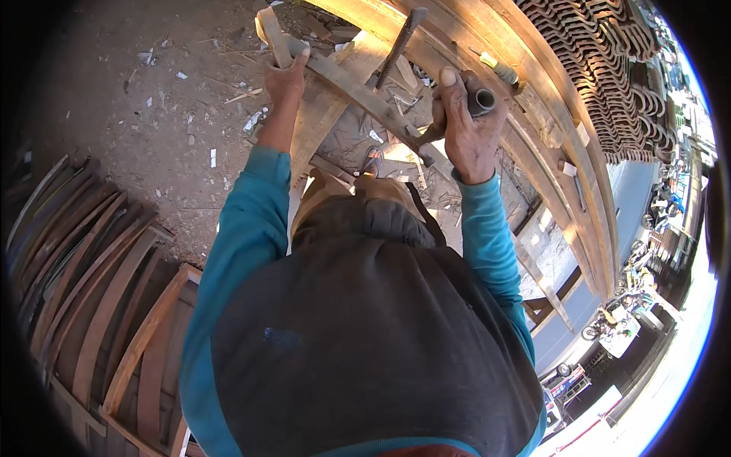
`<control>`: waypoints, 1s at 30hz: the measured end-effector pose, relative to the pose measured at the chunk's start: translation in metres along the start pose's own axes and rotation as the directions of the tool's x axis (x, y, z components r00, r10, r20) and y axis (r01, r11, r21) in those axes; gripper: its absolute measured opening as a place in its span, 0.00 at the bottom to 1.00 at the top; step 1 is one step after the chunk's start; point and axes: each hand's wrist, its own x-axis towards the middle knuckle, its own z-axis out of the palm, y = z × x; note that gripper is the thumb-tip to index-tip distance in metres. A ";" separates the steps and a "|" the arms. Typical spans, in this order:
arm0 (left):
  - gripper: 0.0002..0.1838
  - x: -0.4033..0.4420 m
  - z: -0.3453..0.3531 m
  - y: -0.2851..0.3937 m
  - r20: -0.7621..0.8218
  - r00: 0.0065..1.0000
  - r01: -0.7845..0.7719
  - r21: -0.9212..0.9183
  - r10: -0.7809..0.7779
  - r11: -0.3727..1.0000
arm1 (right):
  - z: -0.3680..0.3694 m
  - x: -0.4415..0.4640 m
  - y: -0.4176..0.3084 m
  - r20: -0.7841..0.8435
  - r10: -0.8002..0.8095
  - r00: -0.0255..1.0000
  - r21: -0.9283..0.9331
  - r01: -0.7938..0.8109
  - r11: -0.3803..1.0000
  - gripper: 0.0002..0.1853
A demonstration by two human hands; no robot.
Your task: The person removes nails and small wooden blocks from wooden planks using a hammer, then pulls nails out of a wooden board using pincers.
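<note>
Fingers of the right hand [468,135] wrap firmly around the handle of a pipe-handled tool [474,85], thumb laid along it, the hollow end turned up toward the viewer. The left hand [285,81] grips the near end of a narrow board [346,82], its thumb pressed to the wood; the other fingers are hidden from view. A short wooden block [272,36] meets the board at that hand, though whether the two are joined cannot be told.

The board slants from the left hand toward the space below the right, where a dark metal part [420,142], apparently the tool's working end, appears at its edge; contact is unclear. The step in hand looks like steadying the board while the tool works it. The next move seems to call for a firm left hold and a controlled stroke, clear of the sandaled foot [372,160] below.

Beyond the hands, a dark bar [400,47] leans across the work area, and a screwdriver [499,68] with a yellow-green handle lies on long curved timbers [560,87]. Stacked roof tiles [609,80] rise past them, while more curved wooden pieces [110,305] crowd the ground at left.
</note>
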 end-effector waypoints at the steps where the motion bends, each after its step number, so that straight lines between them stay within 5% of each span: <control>1: 0.39 0.010 0.018 -0.003 0.041 0.996 0.082 -0.040 -0.080 0.996 | 0.007 0.006 0.000 0.005 0.001 1.000 0.021 -0.001 1.000 0.24; 3: 0.43 0.010 0.030 0.002 0.077 0.982 0.178 -0.077 -0.172 0.981 | 0.020 0.021 0.007 0.031 -0.027 0.999 -0.060 0.029 0.998 0.23; 6: 0.47 0.011 0.037 0.004 0.093 0.956 0.269 0.104 -0.279 0.957 | 0.043 0.043 0.012 0.075 -0.072 0.995 -0.178 0.084 0.980 0.24; 9: 0.48 0.015 0.046 -0.010 0.028 0.974 0.225 -0.068 -0.224 0.972 | 0.069 0.060 0.014 0.142 -0.157 0.977 -0.230 0.187 0.955 0.23; 13: 0.50 0.025 0.052 -0.014 0.177 0.909 0.416 -0.300 -0.378 0.859 | 0.086 0.081 0.010 0.079 -0.252 0.965 -0.111 0.260 0.959 0.22; 16: 0.46 0.023 0.056 -0.015 0.147 0.916 0.402 -0.383 -0.374 0.832 | 0.053 0.066 0.005 0.117 -0.186 0.976 -0.210 0.207 0.956 0.20; 18: 0.44 0.017 0.051 -0.014 0.139 0.905 0.423 -0.405 -0.403 0.811 | -0.014 0.026 0.034 0.076 0.018 0.997 0.310 -0.040 0.950 0.17; 21: 0.39 0.009 0.034 0.008 0.207 0.846 0.527 -0.193 -0.491 0.827 | -0.018 -0.010 0.024 0.061 -0.129 0.990 0.155 0.118 0.981 0.19; 24: 0.36 0.003 0.030 0.029 0.202 0.865 0.501 -0.337 -0.459 0.797 | -0.012 0.007 0.007 0.042 0.013 0.999 0.271 -0.024 0.962 0.15; 26: 0.30 0.014 0.051 0.000 0.076 0.905 0.412 -0.405 -0.419 0.816 | 0.000 0.019 -0.003 0.084 0.157 0.984 0.168 -0.169 0.971 0.13; 28: 0.29 0.034 0.056 -0.026 0.224 0.880 0.475 -0.465 -0.419 0.747 | 0.047 0.015 -0.015 0.203 -0.146 0.968 -0.187 0.184 0.965 0.17; 30: 0.27 0.028 0.058 -0.025 0.344 0.830 0.557 -0.506 -0.438 0.658 | 0.035 0.006 -0.007 0.170 -0.169 0.971 -0.098 0.187 0.977 0.17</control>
